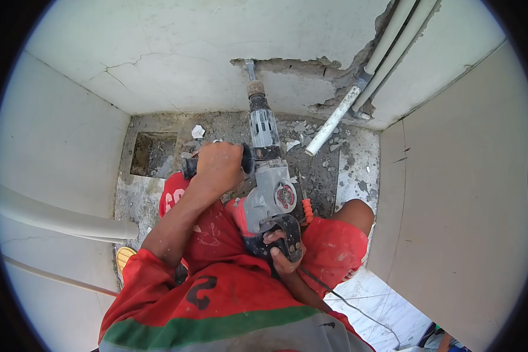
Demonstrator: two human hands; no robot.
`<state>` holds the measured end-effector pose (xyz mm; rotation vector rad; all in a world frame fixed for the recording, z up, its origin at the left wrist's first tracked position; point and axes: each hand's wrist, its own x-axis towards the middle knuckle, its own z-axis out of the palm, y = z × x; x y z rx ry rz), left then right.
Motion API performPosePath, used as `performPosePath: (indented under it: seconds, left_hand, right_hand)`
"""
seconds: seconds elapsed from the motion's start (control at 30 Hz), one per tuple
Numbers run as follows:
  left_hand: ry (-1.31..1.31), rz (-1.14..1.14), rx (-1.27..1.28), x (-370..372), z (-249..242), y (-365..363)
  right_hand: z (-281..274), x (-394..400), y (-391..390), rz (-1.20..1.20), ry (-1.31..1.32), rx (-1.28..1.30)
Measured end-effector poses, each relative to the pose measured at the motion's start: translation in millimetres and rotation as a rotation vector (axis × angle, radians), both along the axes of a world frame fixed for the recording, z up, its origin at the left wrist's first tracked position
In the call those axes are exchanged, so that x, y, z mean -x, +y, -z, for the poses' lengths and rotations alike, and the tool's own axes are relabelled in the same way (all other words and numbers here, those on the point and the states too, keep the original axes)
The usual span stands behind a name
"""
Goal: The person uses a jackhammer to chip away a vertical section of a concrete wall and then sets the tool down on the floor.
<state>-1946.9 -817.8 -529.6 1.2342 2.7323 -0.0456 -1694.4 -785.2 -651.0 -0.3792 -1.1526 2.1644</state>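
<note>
A grey demolition hammer [266,132] points away from me, its flat chisel [250,69] touching the left end of a ragged slot [299,67] in the wall. My left hand [220,167] is wrapped round the black side handle [189,168]. At the back of the tool, my right hand [284,252] grips the black rear handle [294,234]; the trigger is mostly hidden by the fingers. The tool's body rests close to my red shorts. A power cord [358,308] runs from the rear handle across the floor to the right.
Two white pipes [402,47] run down the broken wall at right; a short pipe piece [333,121] juts out. Rubble [198,131] litters the floor beside a square hole [152,154]. An orange-handled tool [307,209] lies by my right leg. A thick pipe [64,214] stands left.
</note>
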Motion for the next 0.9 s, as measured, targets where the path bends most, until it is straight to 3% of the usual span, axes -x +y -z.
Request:
performPosePath:
  seconds: [0.2,0.37,0.43,0.53,0.63,0.73,0.9]
  left_hand:
    - [-0.095,-0.102,0.009,22.5,2.8,8.7]
    - [-0.154,-0.131,0.092,24.8,21.9,8.8]
    - [-0.144,-0.112,0.031,11.5,23.1,4.7]
    - [-0.21,-0.105,0.036,-18.0,25.9,-3.8]
    - [-0.368,-0.022,0.041,-44.2,70.1,-18.1]
    - [-0.357,0.04,0.055,-51.9,87.1,-20.9]
    - [-0.339,-0.038,0.0,-47.4,53.5,-29.5]
  right_hand:
    - [-12.4,8.6,14.0,-0.129,-0.106,-0.19]
    - [-11.9,4.5,10.2,-0.111,-0.202,-0.094]
    - [-10.4,-3.3,10.2,-0.083,-0.213,-0.036]
    - [-14.7,-37.0,5.4,-0.103,-0.255,-0.216]
    - [-7.8,-77.1,-7.2,-0.167,-0.338,-0.285]
    - [-10.4,-81.7,-14.7,-0.013,-0.479,0.014]
    - [-8.7,-81.7,-10.1,-0.066,-0.405,-0.286]
